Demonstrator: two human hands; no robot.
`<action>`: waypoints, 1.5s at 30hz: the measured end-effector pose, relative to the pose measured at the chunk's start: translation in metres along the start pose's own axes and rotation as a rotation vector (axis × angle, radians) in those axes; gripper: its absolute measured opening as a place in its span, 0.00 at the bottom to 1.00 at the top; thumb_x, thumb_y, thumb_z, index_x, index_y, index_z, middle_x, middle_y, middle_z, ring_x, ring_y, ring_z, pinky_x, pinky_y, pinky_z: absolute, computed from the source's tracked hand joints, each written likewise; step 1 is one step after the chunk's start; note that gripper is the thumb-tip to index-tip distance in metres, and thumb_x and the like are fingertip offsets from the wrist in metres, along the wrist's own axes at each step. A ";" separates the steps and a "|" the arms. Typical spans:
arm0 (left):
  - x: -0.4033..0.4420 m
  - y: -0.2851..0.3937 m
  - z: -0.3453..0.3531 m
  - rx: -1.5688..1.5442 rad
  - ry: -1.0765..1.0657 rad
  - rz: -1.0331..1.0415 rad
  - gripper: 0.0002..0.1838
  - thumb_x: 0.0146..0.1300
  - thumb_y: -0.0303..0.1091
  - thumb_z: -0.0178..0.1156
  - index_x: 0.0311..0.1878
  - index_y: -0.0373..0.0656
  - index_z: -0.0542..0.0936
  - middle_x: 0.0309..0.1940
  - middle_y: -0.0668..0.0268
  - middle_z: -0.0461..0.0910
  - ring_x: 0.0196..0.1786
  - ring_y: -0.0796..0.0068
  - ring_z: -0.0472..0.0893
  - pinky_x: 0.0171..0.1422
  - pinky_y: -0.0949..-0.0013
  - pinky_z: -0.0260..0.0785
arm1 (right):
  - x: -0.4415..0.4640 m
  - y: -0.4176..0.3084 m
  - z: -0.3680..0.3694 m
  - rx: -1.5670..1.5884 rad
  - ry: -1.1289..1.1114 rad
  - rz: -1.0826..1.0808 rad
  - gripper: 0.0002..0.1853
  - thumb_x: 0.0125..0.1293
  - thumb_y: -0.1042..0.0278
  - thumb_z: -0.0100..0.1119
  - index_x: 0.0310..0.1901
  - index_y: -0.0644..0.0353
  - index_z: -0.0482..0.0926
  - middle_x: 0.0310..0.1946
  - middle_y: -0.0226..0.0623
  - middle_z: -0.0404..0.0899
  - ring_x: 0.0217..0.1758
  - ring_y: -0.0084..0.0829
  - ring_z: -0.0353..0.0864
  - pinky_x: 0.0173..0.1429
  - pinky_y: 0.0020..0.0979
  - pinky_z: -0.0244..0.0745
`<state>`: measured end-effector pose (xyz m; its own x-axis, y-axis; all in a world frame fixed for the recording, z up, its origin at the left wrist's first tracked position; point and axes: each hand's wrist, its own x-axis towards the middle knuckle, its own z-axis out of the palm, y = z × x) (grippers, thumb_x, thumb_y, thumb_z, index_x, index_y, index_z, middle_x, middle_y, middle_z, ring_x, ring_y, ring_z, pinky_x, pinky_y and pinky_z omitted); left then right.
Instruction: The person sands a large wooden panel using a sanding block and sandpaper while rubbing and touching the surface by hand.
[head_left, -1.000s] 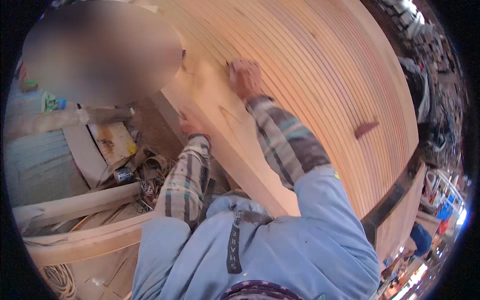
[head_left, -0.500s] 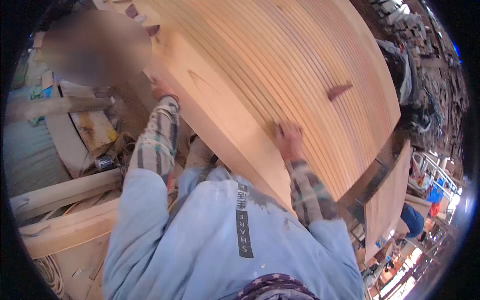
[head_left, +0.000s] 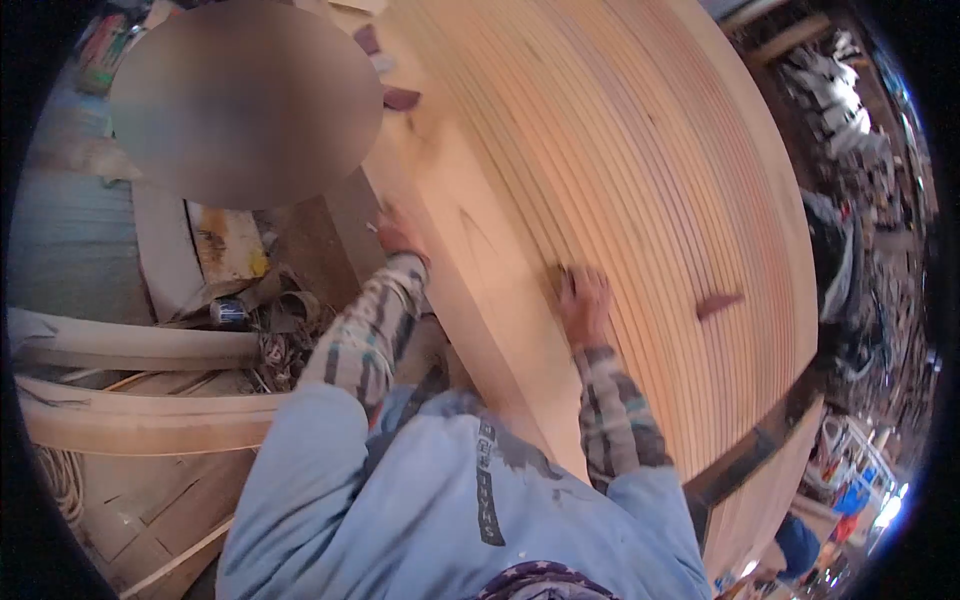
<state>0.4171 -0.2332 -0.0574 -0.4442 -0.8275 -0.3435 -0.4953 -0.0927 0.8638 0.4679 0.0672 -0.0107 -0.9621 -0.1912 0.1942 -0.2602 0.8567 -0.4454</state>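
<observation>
A large wooden panel point(head_left: 640, 160) with many parallel grooves and a smooth, pale border fills the middle and right. My left hand point(head_left: 402, 232) rests at the border's left edge, fingers curled, with a small white stick point(head_left: 371, 227) showing at them. On the grooved side near the smooth border lies my right hand point(head_left: 586, 300). Its fingers are bent and close together over a small dark thing point(head_left: 564, 268) that I cannot make out. A reddish-brown wedge-shaped piece point(head_left: 718, 304) stands on the grooves to the right; similar pieces point(head_left: 401, 98) are at the panel's top left.
Another person's blurred head point(head_left: 245, 105) is at the upper left. Curved boards point(head_left: 150, 415), a can point(head_left: 229, 313) and a coiled rope point(head_left: 62, 480) lie at the left. Stacked wood pieces point(head_left: 890, 190) and clutter line the right side. A plain board point(head_left: 760, 500) stands lower right.
My right hand has come down along the panel toward my body since the first frame, then stayed near there. The whole view has shifted back and forth. My left hand remains at the panel's edge.
</observation>
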 end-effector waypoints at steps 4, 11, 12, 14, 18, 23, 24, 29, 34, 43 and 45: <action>0.009 -0.023 -0.005 0.045 -0.053 -0.024 0.35 0.75 0.54 0.46 0.66 0.26 0.69 0.61 0.40 0.75 0.63 0.46 0.75 0.68 0.57 0.67 | 0.221 -0.064 0.109 0.189 0.104 -0.214 0.07 0.65 0.63 0.59 0.33 0.57 0.79 0.33 0.44 0.80 0.42 0.48 0.78 0.51 0.46 0.68; 0.006 -0.002 -0.010 0.018 -0.090 -0.114 0.28 0.76 0.48 0.47 0.61 0.27 0.72 0.54 0.41 0.78 0.56 0.47 0.79 0.60 0.55 0.70 | 0.441 -0.167 0.198 0.048 0.047 -0.127 0.07 0.62 0.67 0.58 0.36 0.58 0.82 0.35 0.50 0.83 0.41 0.53 0.84 0.45 0.47 0.77; 0.010 -0.024 -0.006 0.010 -0.032 0.126 0.27 0.76 0.48 0.48 0.59 0.27 0.73 0.52 0.42 0.80 0.54 0.47 0.81 0.58 0.54 0.71 | 0.437 -0.167 0.195 0.015 0.074 -0.077 0.04 0.60 0.70 0.59 0.34 0.57 0.82 0.36 0.49 0.84 0.43 0.50 0.85 0.47 0.44 0.79; 0.006 -0.036 -0.001 -0.019 -0.011 0.368 0.26 0.76 0.47 0.48 0.56 0.27 0.73 0.50 0.43 0.81 0.51 0.47 0.82 0.55 0.54 0.71 | 0.405 -0.149 0.190 -0.022 0.108 -0.123 0.04 0.60 0.70 0.57 0.33 0.57 0.82 0.35 0.48 0.84 0.41 0.50 0.84 0.45 0.45 0.78; 0.022 -0.061 -0.004 0.115 -0.107 0.244 0.26 0.75 0.47 0.50 0.57 0.27 0.74 0.52 0.41 0.80 0.51 0.45 0.81 0.56 0.54 0.73 | 0.278 -0.096 0.129 0.038 0.085 -0.197 0.04 0.59 0.71 0.56 0.32 0.58 0.80 0.33 0.46 0.82 0.39 0.48 0.82 0.45 0.47 0.73; 0.040 -0.069 -0.002 0.232 -0.034 0.008 0.33 0.74 0.57 0.48 0.70 0.40 0.66 0.61 0.46 0.74 0.58 0.50 0.79 0.61 0.52 0.74 | 0.028 -0.018 0.008 -0.049 -0.089 0.046 0.08 0.59 0.71 0.57 0.41 0.56 0.79 0.42 0.40 0.82 0.50 0.42 0.79 0.58 0.45 0.67; 0.005 -0.038 -0.008 0.085 -0.090 -0.078 0.34 0.72 0.57 0.50 0.69 0.38 0.66 0.59 0.47 0.75 0.57 0.49 0.79 0.60 0.49 0.75 | -0.030 0.004 -0.013 -0.068 -0.097 0.100 0.08 0.59 0.71 0.57 0.41 0.56 0.79 0.42 0.40 0.82 0.50 0.42 0.79 0.58 0.45 0.67; -0.088 -0.105 -0.035 0.142 -0.167 0.016 0.38 0.71 0.59 0.48 0.74 0.40 0.59 0.64 0.44 0.70 0.61 0.44 0.77 0.64 0.49 0.73 | -0.329 0.123 -0.129 -0.191 -0.037 0.304 0.10 0.62 0.66 0.62 0.45 0.50 0.83 0.41 0.38 0.82 0.49 0.43 0.79 0.58 0.47 0.66; -0.115 -0.139 -0.034 0.545 0.056 0.179 0.32 0.70 0.53 0.54 0.69 0.41 0.67 0.60 0.45 0.75 0.59 0.44 0.78 0.57 0.48 0.76 | -0.491 0.149 -0.203 -0.232 0.071 0.563 0.06 0.61 0.67 0.67 0.39 0.53 0.84 0.33 0.36 0.79 0.42 0.41 0.76 0.51 0.41 0.68; -0.164 -0.091 -0.028 0.449 0.166 -0.024 0.31 0.73 0.54 0.49 0.68 0.41 0.67 0.64 0.47 0.73 0.63 0.51 0.78 0.65 0.53 0.72 | -0.211 0.077 -0.068 0.134 0.067 0.161 0.09 0.60 0.66 0.58 0.42 0.50 0.82 0.38 0.39 0.80 0.50 0.45 0.77 0.60 0.49 0.65; -0.179 -0.080 -0.031 0.492 0.149 -0.036 0.31 0.73 0.54 0.50 0.67 0.39 0.68 0.63 0.46 0.74 0.62 0.52 0.79 0.64 0.53 0.73 | -0.221 0.078 -0.067 0.114 0.042 0.253 0.08 0.61 0.66 0.57 0.41 0.50 0.81 0.39 0.39 0.81 0.50 0.45 0.77 0.61 0.49 0.65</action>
<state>0.5597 -0.0948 -0.0534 -0.3273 -0.9017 -0.2826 -0.8169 0.1196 0.5643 0.6657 0.2079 -0.0297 -0.9941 0.0440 0.0993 -0.0218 0.8150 -0.5791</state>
